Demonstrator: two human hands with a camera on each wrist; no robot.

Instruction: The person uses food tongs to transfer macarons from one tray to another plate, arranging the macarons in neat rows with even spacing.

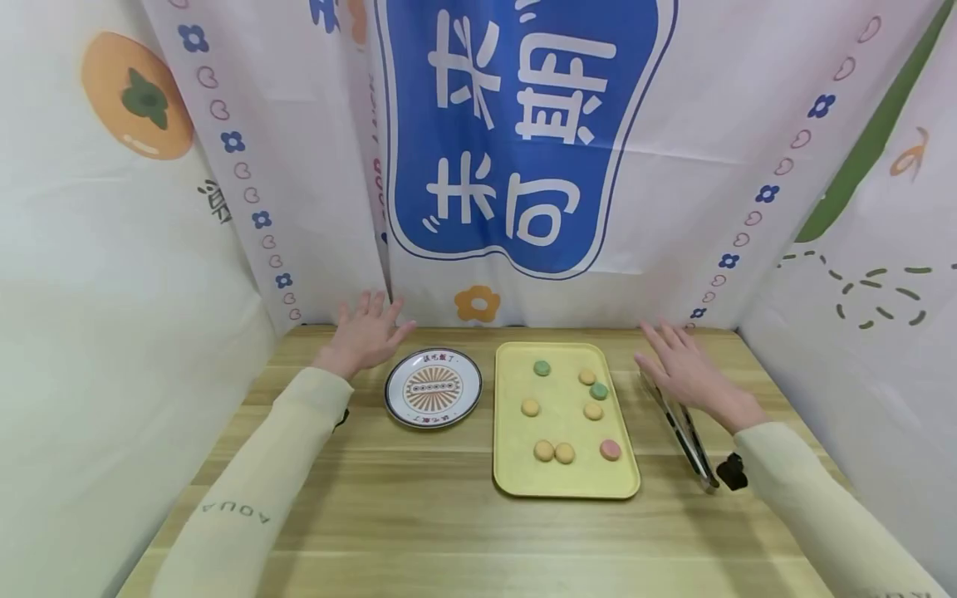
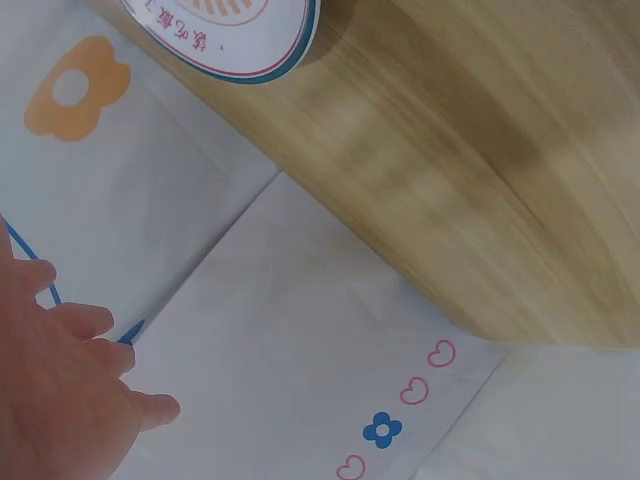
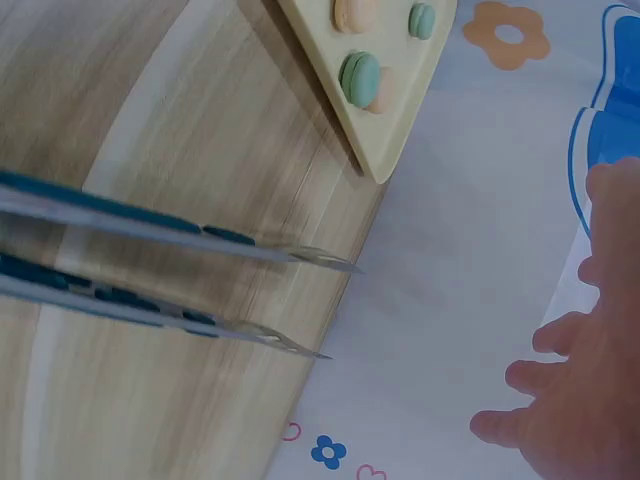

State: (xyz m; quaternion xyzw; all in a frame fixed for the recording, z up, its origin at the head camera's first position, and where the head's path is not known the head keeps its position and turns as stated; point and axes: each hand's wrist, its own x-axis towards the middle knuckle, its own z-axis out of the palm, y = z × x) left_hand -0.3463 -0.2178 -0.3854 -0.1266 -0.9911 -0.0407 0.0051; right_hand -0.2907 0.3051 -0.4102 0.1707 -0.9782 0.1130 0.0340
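My left hand (image 1: 366, 336) hovers with fingers spread at the table's far left, just beyond the round white plate (image 1: 434, 388) with its dark rim and printed centre. Over on the right, my right hand (image 1: 688, 370) is held out with straight fingers above a pair of tongs (image 1: 688, 436); it touches nothing that I can see. The right wrist view shows the tongs (image 3: 150, 230) lying with their arms apart, away from the fingers. Between the hands lies a yellow tray (image 1: 516, 477) bearing several macarons: orange-yellow ones (image 1: 530, 407), green ones (image 1: 542, 367) and a pink one (image 1: 610, 449).
The wooden table (image 1: 419, 531) meets a printed white cloth (image 1: 329, 166) hanging along its back edge. More white cloth (image 1: 97, 332) hangs at the left and right sides. A dark strap piece (image 1: 732, 472) sits at the right wrist.
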